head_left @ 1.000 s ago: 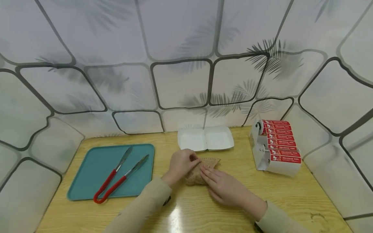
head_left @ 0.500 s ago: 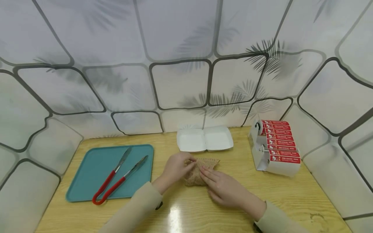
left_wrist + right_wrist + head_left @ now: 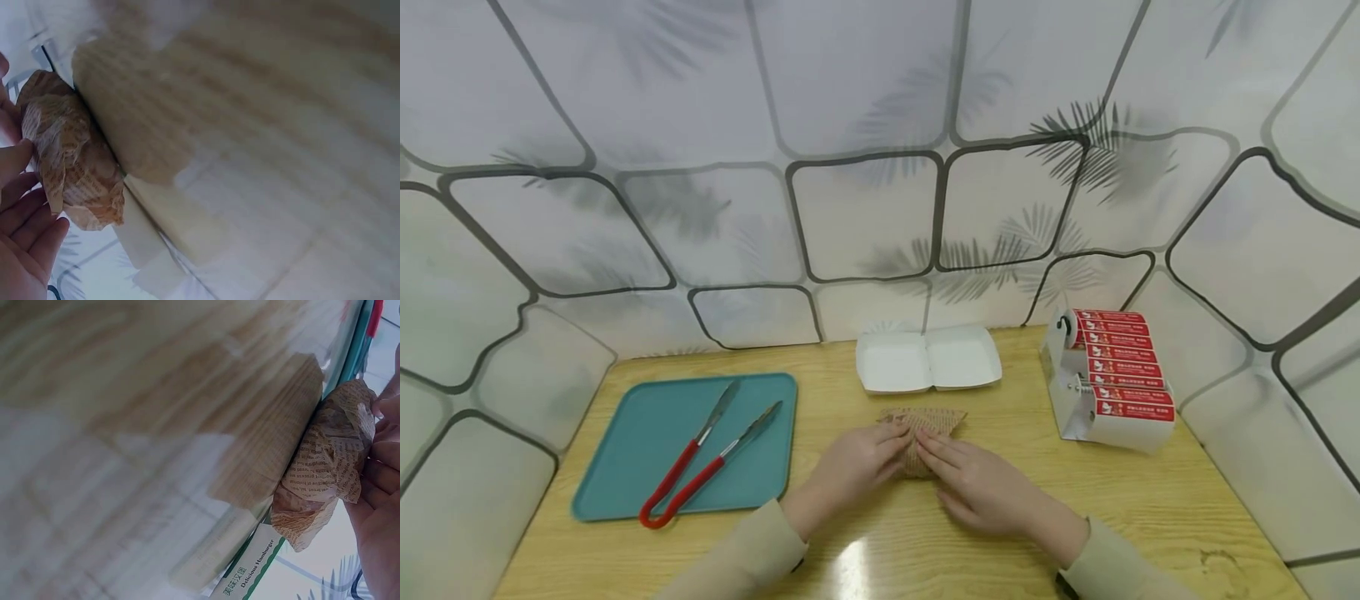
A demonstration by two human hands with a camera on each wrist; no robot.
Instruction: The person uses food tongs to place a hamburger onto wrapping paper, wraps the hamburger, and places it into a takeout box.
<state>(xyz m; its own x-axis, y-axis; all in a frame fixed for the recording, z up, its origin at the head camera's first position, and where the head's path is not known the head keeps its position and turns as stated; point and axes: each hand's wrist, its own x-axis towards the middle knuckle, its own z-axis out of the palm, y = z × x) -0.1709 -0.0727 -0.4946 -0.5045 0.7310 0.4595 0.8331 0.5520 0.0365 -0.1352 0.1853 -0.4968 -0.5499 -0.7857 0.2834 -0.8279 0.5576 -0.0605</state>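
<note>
Between the two hands a paper-wrapped bundle (image 3: 934,418) lies on the wooden table, its brown paper printed with lines of text. In the wrist views the crinkled wrapper (image 3: 325,462) bulges around something hidden inside. My left hand (image 3: 850,467) rests its fingertips on the bundle's left part and covers it partly. From the right side my right hand (image 3: 992,492) presses extended fingers onto the middle of the paper. The fingers of both hands nearly meet on top. Behind the bundle stands an open white clamshell box (image 3: 962,358), its printed side reading "Delicious Hamburger" in the right wrist view.
On the left lies a teal tray (image 3: 632,442), with red-handled metal tongs (image 3: 688,467) across it, their bend sticking out over the front edge. A dispenser holding a roll of red-and-white labels (image 3: 1120,375) stands at right. Patterned white walls (image 3: 865,217) enclose the table.
The left hand has come off the upper left of the paper, shifted left and toward the person, and pressed back onto the bundle. The right hand has stayed nearly still.
</note>
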